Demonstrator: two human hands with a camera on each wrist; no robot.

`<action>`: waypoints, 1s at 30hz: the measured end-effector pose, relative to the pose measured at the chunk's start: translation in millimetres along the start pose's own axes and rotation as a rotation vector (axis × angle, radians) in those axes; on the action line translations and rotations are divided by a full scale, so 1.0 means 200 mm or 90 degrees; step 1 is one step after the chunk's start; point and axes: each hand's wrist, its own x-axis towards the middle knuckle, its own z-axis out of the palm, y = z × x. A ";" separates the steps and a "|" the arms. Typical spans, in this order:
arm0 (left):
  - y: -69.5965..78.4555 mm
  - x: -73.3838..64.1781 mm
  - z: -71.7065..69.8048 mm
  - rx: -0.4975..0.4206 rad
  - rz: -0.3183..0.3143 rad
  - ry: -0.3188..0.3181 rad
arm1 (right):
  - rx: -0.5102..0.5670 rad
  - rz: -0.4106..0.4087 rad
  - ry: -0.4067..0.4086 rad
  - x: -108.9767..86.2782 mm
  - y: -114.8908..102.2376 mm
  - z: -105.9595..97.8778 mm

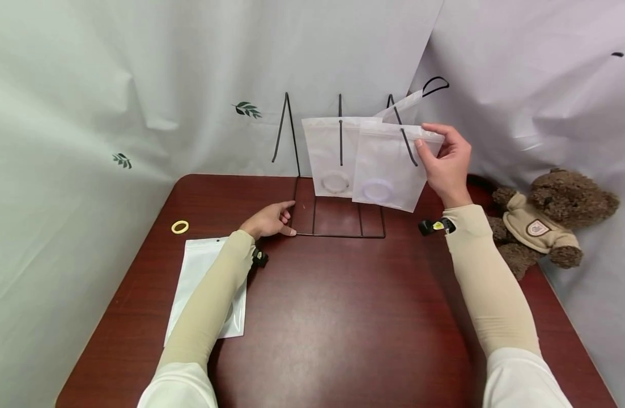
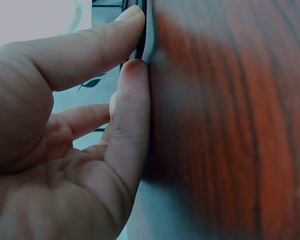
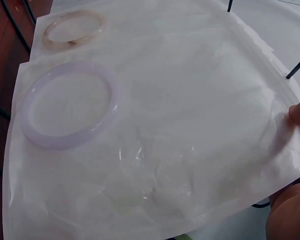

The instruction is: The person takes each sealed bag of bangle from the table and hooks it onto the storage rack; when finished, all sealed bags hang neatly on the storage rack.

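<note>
My right hand [image 1: 447,161] pinches the upper right corner of a clear-fronted zip bag [image 1: 388,170] holding a lavender bangle [image 3: 70,105]. The bag's top edge is at the right front hook of a black wire rack [image 1: 337,236]. Beside it, partly overlapped, another zip bag [image 1: 324,147] hangs on the middle hook with a pale, brownish bangle [image 3: 72,30] inside. My left hand [image 1: 271,220] holds the front left corner of the rack's base, with thumb and index finger at the wire. In the left wrist view, the thumb [image 2: 90,52] touches the black wire low by the tabletop.
A white zip bag [image 1: 202,258] lies at left, partly under my left forearm. Behind it sits a yellow ring [image 1: 179,227]. A brown teddy bear [image 1: 541,221] sits at the right edge of the table [image 1: 343,317]. White curtain [image 1: 205,68] surrounds the table. A black loop [image 1: 436,85] sticks up behind the bags.
</note>
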 end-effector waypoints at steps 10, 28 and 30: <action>-0.01 0.01 0.01 -0.021 -0.016 -0.005 | 0.005 -0.006 -0.002 0.03 0.03 0.01; -0.01 0.01 0.00 -0.011 -0.002 -0.003 | 0.030 -0.021 0.013 -0.02 0.03 -0.13; -0.01 0.01 0.00 -0.011 0.000 -0.003 | 0.019 -0.033 0.023 -0.03 0.02 -0.16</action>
